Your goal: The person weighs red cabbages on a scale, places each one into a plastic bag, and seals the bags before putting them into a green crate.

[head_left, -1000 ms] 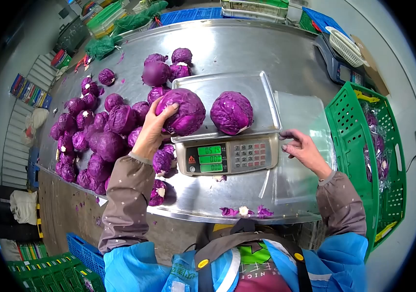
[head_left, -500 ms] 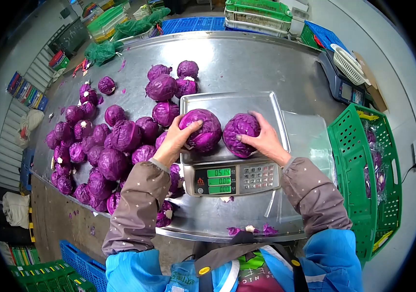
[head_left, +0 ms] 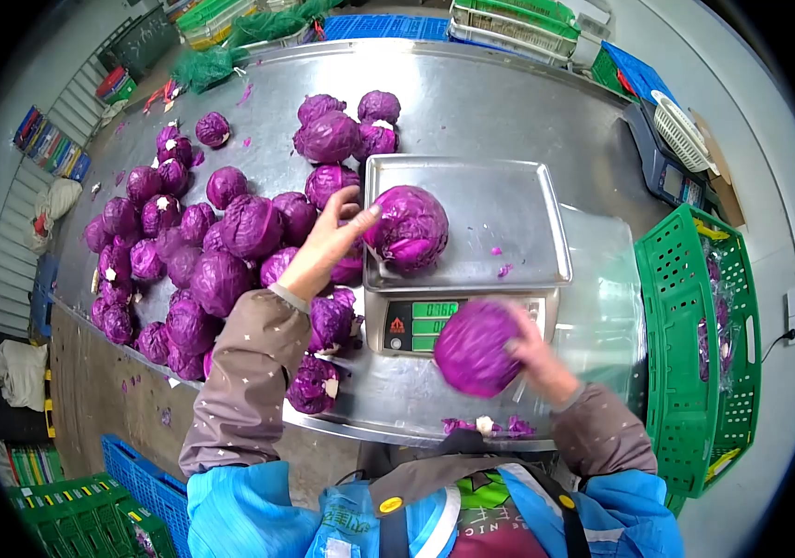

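Note:
A purple cabbage (head_left: 408,228) rests on the left part of the scale's metal tray (head_left: 500,191). Beside its left side is my left hand (head_left: 331,244), fingers apart, the thumb at the cabbage's edge. My right hand (head_left: 539,358), slightly blurred, grips another purple cabbage (head_left: 478,348) in front of the tray, over the scale's panel (head_left: 399,327). That cabbage covers the keypad and part of the green display. Small purple leaf scraps (head_left: 505,271) lie on the tray.
Many purple cabbages (head_left: 251,226) are heaped on the steel table (head_left: 500,88) at left. A green crate (head_left: 686,372) with bagged cabbages stands at right, and a second scale (head_left: 662,167) behind it. Leaf scraps (head_left: 519,426) lie at the front edge.
My right hand has lifted its cabbage off the tray and brought it toward me. My left hand's fingers have opened away from the other cabbage. The view has shifted slightly.

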Available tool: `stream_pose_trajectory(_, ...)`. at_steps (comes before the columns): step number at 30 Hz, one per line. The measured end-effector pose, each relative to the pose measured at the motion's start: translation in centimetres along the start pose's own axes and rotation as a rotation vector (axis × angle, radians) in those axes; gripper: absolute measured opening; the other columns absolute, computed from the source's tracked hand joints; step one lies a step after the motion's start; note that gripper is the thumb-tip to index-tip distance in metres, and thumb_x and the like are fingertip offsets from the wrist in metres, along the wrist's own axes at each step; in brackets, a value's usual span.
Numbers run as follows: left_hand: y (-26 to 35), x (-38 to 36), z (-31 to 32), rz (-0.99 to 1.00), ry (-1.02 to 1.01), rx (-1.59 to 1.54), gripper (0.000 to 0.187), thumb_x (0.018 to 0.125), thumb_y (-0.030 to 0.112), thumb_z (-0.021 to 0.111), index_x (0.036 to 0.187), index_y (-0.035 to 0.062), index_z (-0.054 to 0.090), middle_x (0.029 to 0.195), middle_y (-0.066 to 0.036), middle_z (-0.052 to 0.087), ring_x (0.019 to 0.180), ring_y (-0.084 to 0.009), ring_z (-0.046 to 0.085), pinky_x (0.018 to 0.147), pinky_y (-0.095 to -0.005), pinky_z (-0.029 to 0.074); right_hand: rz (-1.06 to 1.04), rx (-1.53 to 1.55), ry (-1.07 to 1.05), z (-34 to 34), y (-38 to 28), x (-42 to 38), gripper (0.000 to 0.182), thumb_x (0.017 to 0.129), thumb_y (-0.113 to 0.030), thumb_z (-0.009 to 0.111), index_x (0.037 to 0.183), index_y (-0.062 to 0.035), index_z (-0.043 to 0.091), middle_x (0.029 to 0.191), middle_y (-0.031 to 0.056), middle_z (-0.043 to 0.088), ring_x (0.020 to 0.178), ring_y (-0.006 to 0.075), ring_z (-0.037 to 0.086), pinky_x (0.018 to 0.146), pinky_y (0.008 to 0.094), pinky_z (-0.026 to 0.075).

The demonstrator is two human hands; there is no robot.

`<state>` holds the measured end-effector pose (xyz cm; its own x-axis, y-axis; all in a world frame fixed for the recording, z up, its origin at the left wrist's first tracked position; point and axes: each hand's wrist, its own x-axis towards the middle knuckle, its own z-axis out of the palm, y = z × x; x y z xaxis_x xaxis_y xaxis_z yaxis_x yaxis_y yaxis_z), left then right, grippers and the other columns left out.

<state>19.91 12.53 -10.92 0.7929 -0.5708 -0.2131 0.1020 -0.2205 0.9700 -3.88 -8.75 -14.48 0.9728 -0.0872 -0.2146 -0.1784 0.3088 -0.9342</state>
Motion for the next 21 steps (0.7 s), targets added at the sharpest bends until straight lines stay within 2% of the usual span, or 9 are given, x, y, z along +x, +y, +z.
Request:
stream_pose_trajectory(2,-0.3,-0.2,-0.8,-0.002,0.013,0.0,0.072,0.081,0.047,0.057,0.135,0.0115,0.024,0.134,-0.018,0.031,0.123,-0.0289,0.031,0.095,-0.0517,0.029,0.116,-0.039,-0.085,2.8,2.5,-1.0,0.067,0.073,-0.026,0.068,0.127,-0.004,0.036,0.118,0.0127,0.048,0.111,0.0216,0.046,0.095,0.0328,0.039)
stream_pose_trajectory(5,-0.2,-1.0,-1.4,-0.032,0.035,-0.013,0.069,0.082,0.044,0.056,0.134,0.0109,0.025,0.134,-0.019,0.031,0.124,-0.0288,0.03,0.096,-0.0515,0.028,0.247,0.044,-0.081,6.8,6.5,-0.9,0.069,0.07,-0.025,0.073,0.125,-0.0027,0.037,0.116,0.0148,0.048,0.105,0.0225,0.05,0.092,0.0333,0.041)
stream_pose_trajectory(7,0.0,-1.6,-1.6,-0.035,0.026,-0.016,0.066,0.083,0.042,0.056,0.134,0.0106,0.026,0.134,-0.019,0.031,0.124,-0.0283,0.03,0.096,-0.0491,0.03,0.075,-0.096,-0.065,8.4,10.7,-0.4,0.073,0.068,-0.027,0.074,0.125,-0.0016,0.036,0.118,0.0162,0.048,0.109,0.0243,0.048,0.093,0.0352,0.04)
stream_pose_trajectory(8,0.1,-1.9,-1.7,-0.038,0.019,-0.021,0.064,0.084,0.039,0.056,0.133,0.0103,0.028,0.134,-0.019,0.031,0.124,-0.0278,0.03,0.096,-0.0468,0.032,0.001,-0.352,-0.034,9.2,11.3,-0.1,0.076,0.068,-0.03,0.074,0.126,-0.0029,0.034,0.119,0.0183,0.045,0.111,0.0281,0.046,0.094,0.0376,0.038)
stream_pose_trajectory(9,0.2,-2.1,-1.8,-0.039,0.016,-0.019,0.064,0.084,0.039,0.056,0.133,0.0103,0.028,0.134,-0.019,0.031,0.124,-0.0278,0.03,0.096,-0.0468,0.032,-0.011,-0.544,-0.018,9.4,11.3,-0.5,0.074,0.069,-0.036,0.072,0.126,-0.0052,0.035,0.121,0.0202,0.043,0.112,0.0322,0.044,0.095,0.0399,0.037)
stream_pose_trajectory(13,0.6,-2.7,-2.1,-0.051,0.023,-0.078,0.056,0.086,0.034,0.055,0.131,0.0093,0.032,0.132,-0.018,0.033,0.123,-0.0257,0.032,0.092,-0.0392,0.037,0.03,-0.747,-0.082,8.8,8.7,-0.5,0.071,0.073,-0.041,0.067,0.125,-0.0059,0.035,0.121,0.0205,0.042,0.11,0.0345,0.045,0.093,0.0415,0.037)
stream_pose_trajectory(15,0.5,-2.6,-2.5,-0.042,0.036,-0.086,0.054,0.087,0.032,0.054,0.13,0.009,0.033,0.13,-0.017,0.035,0.121,-0.0248,0.034,0.091,-0.0377,0.039,0.03,-0.651,0.004,7.0,7.2,-0.2,0.058,0.077,-0.032,0.065,0.12,-0.0032,0.041,0.113,0.0179,0.048,0.101,0.0254,0.052,0.081,0.035,0.045)
stream_pose_trajectory(17,0.0,-2.1,-2.9,-0.036,0.045,-0.144,0.051,0.087,0.032,0.053,0.129,0.0085,0.035,0.125,-0.014,0.039,0.115,-0.0235,0.038,0.089,-0.038,0.04,0.019,-0.298,0.107,5.2,4.6,0.6,0.037,0.082,-0.014,0.061,0.113,-0.0027,0.046,0.107,0.008,0.053,0.079,0.0128,0.056,0.067,0.0246,0.048)
stream_pose_trajectory(21,-0.3,-1.2,-3.2,-0.059,0.059,-0.169,0.049,0.089,0.033,0.051,0.129,0.0088,0.036,0.123,-0.012,0.038,0.111,-0.0222,0.04,0.087,-0.0388,0.041,-0.021,-0.216,0.254,1.5,0.8,2.3,0.031,0.084,-0.013,0.058,0.111,-0.0024,0.048,0.102,0.0066,0.054,0.077,0.0093,0.055,0.063,0.0221,0.047)
